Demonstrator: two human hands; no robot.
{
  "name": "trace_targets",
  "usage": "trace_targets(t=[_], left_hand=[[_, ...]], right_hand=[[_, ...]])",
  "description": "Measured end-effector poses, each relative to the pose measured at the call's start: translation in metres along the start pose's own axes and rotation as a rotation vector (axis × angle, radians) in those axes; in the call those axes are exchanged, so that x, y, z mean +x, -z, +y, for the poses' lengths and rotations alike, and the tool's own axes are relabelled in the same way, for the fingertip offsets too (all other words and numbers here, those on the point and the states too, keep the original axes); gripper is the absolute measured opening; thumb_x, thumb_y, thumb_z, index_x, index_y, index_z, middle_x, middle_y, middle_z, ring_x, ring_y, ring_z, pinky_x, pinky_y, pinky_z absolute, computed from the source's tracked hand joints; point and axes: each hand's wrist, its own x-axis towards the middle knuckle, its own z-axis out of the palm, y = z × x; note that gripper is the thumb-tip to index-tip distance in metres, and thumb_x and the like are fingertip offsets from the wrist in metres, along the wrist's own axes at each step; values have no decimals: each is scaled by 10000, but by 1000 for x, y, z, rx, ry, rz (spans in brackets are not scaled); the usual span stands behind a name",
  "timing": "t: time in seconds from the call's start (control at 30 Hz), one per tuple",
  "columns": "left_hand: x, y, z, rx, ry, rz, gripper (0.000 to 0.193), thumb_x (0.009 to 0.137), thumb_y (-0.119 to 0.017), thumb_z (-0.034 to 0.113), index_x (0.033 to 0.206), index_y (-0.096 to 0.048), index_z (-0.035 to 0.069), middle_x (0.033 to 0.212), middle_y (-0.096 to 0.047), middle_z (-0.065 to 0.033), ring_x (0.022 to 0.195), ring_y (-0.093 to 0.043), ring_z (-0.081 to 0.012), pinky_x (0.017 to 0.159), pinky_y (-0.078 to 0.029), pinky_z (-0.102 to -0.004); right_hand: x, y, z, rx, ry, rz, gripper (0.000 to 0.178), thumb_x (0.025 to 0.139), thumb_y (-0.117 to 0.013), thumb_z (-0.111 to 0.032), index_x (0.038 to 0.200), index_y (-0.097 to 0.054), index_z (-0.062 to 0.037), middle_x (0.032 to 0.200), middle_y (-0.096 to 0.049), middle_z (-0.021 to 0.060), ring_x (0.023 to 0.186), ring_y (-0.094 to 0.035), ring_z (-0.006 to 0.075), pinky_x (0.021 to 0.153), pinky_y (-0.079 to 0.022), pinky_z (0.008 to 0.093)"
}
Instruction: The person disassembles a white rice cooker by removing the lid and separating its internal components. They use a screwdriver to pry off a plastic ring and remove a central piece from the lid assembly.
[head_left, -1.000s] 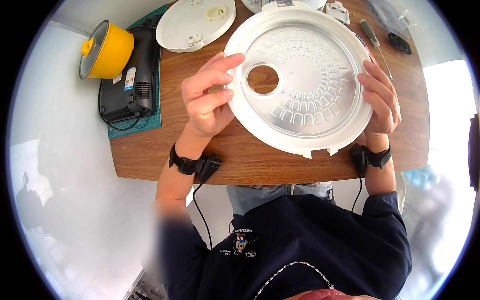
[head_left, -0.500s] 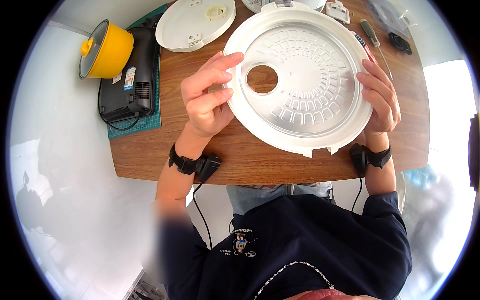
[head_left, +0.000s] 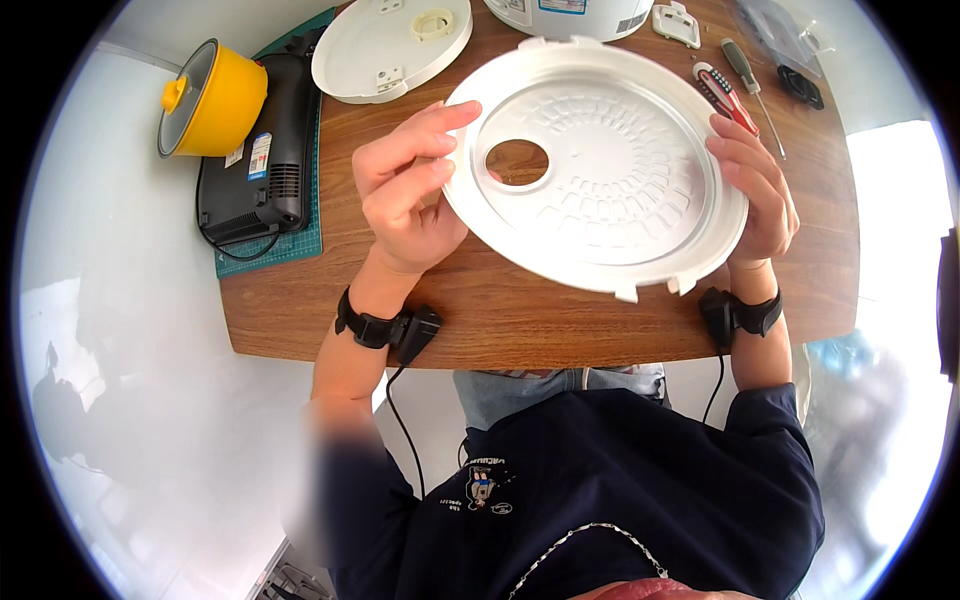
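Between both hands, raised over the wooden table (head_left: 520, 335), is a round white rice cooker lid (head_left: 610, 215) with a shiny embossed metal plate inside its plastic rim. A round hole goes through its left part, and small tabs stick out along the near and far edges. My left hand (head_left: 408, 205) grips the left rim, thumb and fingers around the edge. On the right rim my right hand (head_left: 758, 205) is closed, its fingertips on the upper face and its thumb hidden. The lid tilts, its plate still facing up toward me.
Behind the lid stand a white rice cooker body (head_left: 565, 22) and a round white cover (head_left: 392, 55). To the right lie a screwdriver (head_left: 742, 68), a red-and-black tool (head_left: 722, 92) and a small white part (head_left: 677, 25). A yellow pot (head_left: 237, 105) and black appliance (head_left: 270, 165) occupy the left.
The lid has tipped, so it looks narrower from near to far, and its far edge has come nearer. More of the red-and-black tool and the cooker body now shows. Both hands keep their grip.
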Motion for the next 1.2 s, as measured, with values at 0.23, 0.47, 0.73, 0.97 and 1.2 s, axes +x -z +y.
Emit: trace_targets(t=[0.23, 0.47, 0.73, 0.97, 1.2], left_hand=[[-4, 10, 3, -81, 222, -22, 489, 885, -816, 69, 1263, -513, 9, 1200, -528, -136, 1043, -691, -252, 866, -573, -323], [0, 7, 7, -287, 555, 12, 482, 882, -828, 79, 1246, -533, -32, 1145, -569, -92, 912, -649, -162, 803, -553, -286], [-1, 4, 4, -529, 1086, -19, 436, 897, -832, 135, 1198, -559, -26, 1031, -657, -50, 859, -624, -85, 740, -523, -231], [-9, 3, -8, -532, 1348, -124, 403, 886, -840, 188, 1141, -598, -8, 982, -655, -37, 861, -599, -82, 721, -506, -230], [-17, 3, -14, -452, 1473, -232, 382, 907, -810, 229, 1132, -600, 4, 977, -636, -47, 841, -597, -87, 681, -507, -231]], right_hand=[[-6, -5, -7, 374, -348, 42, 551, 787, -684, 199, 1315, -610, 61, 1181, -741, 185, 1106, -725, 273, 972, -578, 358], [-4, 3, -14, 500, -728, -7, 584, 817, -685, 173, 1384, -589, 70, 1216, -711, 142, 1078, -703, 201, 984, -556, 337], [4, -1, -11, 726, -1147, -191, 479, 923, -655, 45, 1396, -584, 70, 1204, -710, 110, 1073, -675, 151, 968, -531, 297], [-11, -8, 3, 797, -1287, -382, 444, 950, -664, -25, 1382, -598, 57, 1192, -713, 92, 1052, -670, 126, 955, -534, 284], [-19, -13, 5, 618, -1213, -522, 438, 926, -723, -89, 1336, -637, 37, 1166, -744, 113, 959, -713, 144, 877, -576, 298]])
